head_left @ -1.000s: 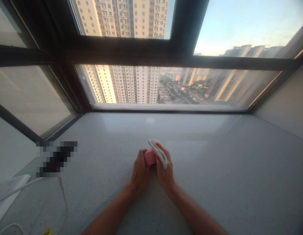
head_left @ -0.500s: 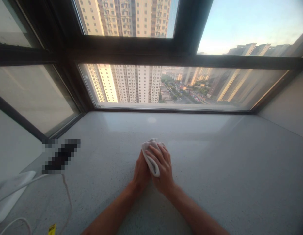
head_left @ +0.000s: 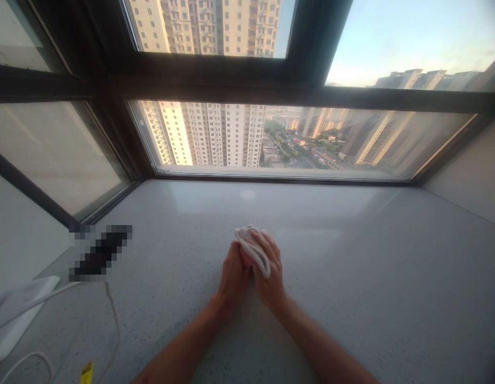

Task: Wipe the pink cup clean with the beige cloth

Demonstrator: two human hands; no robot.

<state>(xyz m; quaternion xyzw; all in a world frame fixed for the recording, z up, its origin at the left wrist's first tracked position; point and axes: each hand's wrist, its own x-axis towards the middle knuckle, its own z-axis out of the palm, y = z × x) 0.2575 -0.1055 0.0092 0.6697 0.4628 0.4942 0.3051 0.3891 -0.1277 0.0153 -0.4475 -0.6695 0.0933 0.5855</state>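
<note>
Both hands meet at the middle of a grey speckled window ledge (head_left: pixel 351 277). My left hand (head_left: pixel 232 277) is closed round a small pink object (head_left: pixel 245 260), of which only a sliver shows between the hands. My right hand (head_left: pixel 267 274) holds a folded white cloth (head_left: pixel 253 249) pressed against that pink object, fingers curled over the cloth. The hands touch each other.
A dark pixelated item (head_left: pixel 100 252) lies at the left of the ledge. A white device (head_left: pixel 15 314) with a white cable (head_left: pixel 111 314) sits at the lower left, with a small yellow tag (head_left: pixel 86 372). A dark-framed window (head_left: pixel 271 90) closes the far side; a wall (head_left: pixel 467 176) rises at right.
The pink object was plainly visible a second ago; the cloth then covered it, and now only a sliver shows. The right hand with the cloth has shifted over it.
</note>
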